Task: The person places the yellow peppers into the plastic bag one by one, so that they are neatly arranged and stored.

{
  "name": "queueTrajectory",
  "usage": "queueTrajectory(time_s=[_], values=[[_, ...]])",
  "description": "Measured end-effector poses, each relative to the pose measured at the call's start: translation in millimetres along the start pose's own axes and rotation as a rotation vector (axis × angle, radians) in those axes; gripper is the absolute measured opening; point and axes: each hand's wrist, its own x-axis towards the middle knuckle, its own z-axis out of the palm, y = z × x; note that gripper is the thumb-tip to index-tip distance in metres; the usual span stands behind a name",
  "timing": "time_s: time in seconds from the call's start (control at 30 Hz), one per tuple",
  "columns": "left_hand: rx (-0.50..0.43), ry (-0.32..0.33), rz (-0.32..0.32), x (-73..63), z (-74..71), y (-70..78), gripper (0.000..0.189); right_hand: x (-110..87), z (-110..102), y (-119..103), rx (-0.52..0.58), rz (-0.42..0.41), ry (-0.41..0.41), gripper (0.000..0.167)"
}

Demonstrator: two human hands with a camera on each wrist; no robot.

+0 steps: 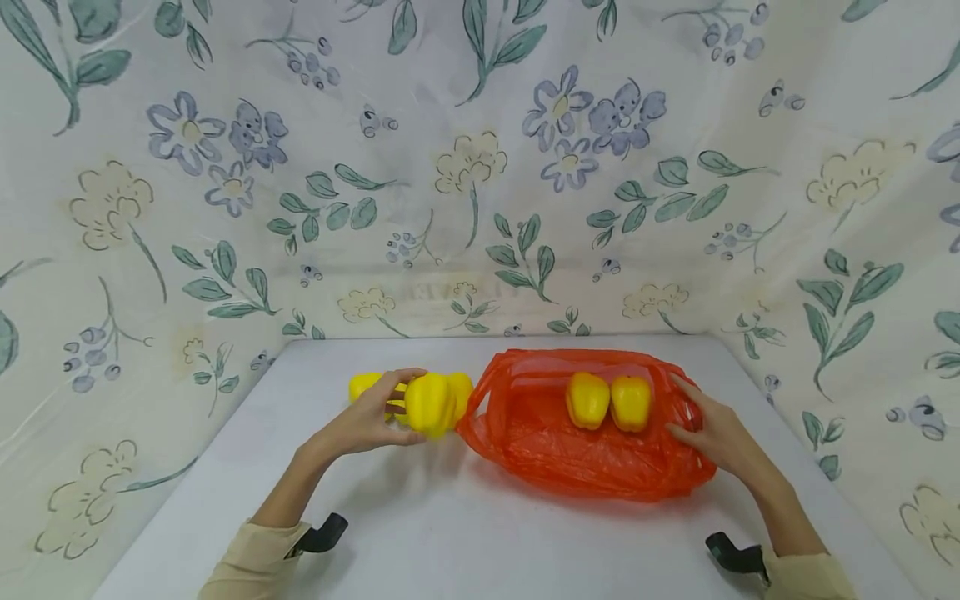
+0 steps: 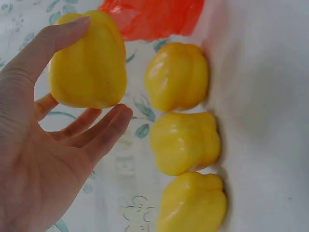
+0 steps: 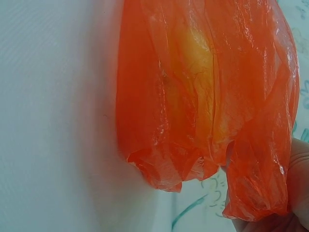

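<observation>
My left hand point(image 1: 369, 419) holds a yellow bell pepper point(image 2: 89, 63) above the table, thumb on one side and fingers below it in the left wrist view. Three more yellow bell peppers stand in a row beside that hand; the nearest to the bag point(image 2: 177, 77) is fully visible there. An orange-red plastic bag point(image 1: 577, 467) lies spread with its mouth up. Two yellow bell peppers point(image 1: 588, 401) sit side by side in it. My right hand point(image 1: 716, 429) grips the bag's right edge, its thumb point(image 3: 300, 176) against the film. Part of that hand is hidden behind the plastic.
A white table point(image 1: 420, 533) carries everything. Behind it and at both sides hangs a floral cloth point(image 1: 465, 208). Dark wrist mounts point(image 1: 322, 533) stick out at both sleeves.
</observation>
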Motion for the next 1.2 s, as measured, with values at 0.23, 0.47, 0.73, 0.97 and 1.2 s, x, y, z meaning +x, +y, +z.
queueTrajectory(time_s=[0.23,0.47,0.73,0.97,1.2], values=[[0.014,0.023,0.053,13.4,-5.8,20.4,0.089,-3.3,3.0,-0.4,0.028,0.031,-0.013,0.082],[-0.004,0.001,0.100,32.7,0.7,43.3,0.089,-3.5,2.2,-1.8,0.032,0.025,-0.006,0.082],[0.002,-0.030,0.133,57.1,13.8,67.4,0.091,-1.7,1.2,-1.3,0.031,0.030,-0.008,0.083],[-0.032,-0.098,0.153,72.3,30.2,78.1,0.088,-3.6,3.3,0.6,0.035,0.031,-0.001,0.083],[-0.023,-0.161,0.160,85.1,48.1,84.7,0.086,-4.1,2.3,0.7,0.033,0.015,0.017,0.082]])
